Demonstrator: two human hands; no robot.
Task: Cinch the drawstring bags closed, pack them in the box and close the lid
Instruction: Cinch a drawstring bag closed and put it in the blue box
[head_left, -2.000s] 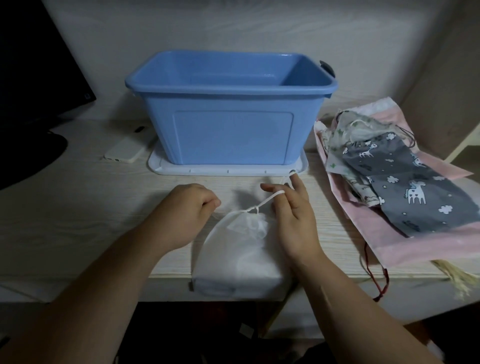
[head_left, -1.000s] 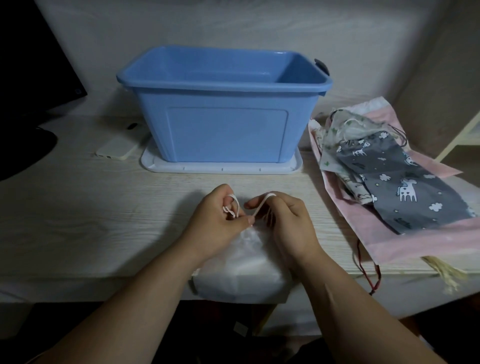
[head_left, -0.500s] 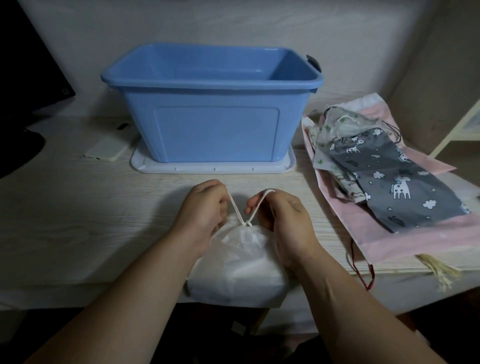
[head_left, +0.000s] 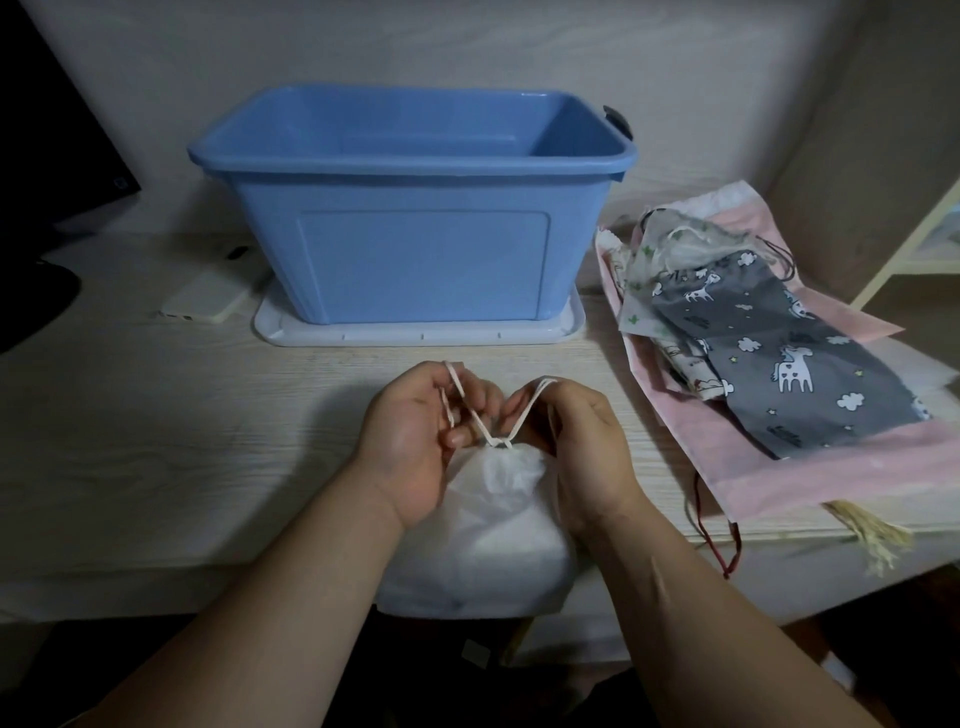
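A white drawstring bag (head_left: 488, 525) lies at the desk's front edge, its mouth gathered tight. My left hand (head_left: 415, 441) pinches one end of the white drawstring (head_left: 480, 423), and my right hand (head_left: 576, 447) grips the other end; the two cords form a V above the bag's neck. Behind them the open blue box (head_left: 415, 228) stands on its white lid (head_left: 415, 332). To the right, a pile of flat bags holds a grey unicorn-print bag (head_left: 779, 358) lying on a pink bag (head_left: 810, 467).
A white phone (head_left: 208, 301) lies left of the lid. A dark monitor (head_left: 47, 171) fills the far left. A wall closes the back, a cream shelf (head_left: 914, 249) stands at the right. Red cords (head_left: 722, 540) and a straw tassel (head_left: 872, 535) hang over the front edge.
Both hands came together at the bag's neck and took a cord end each. They have since pulled apart slightly, and the bag's mouth is drawn tighter.
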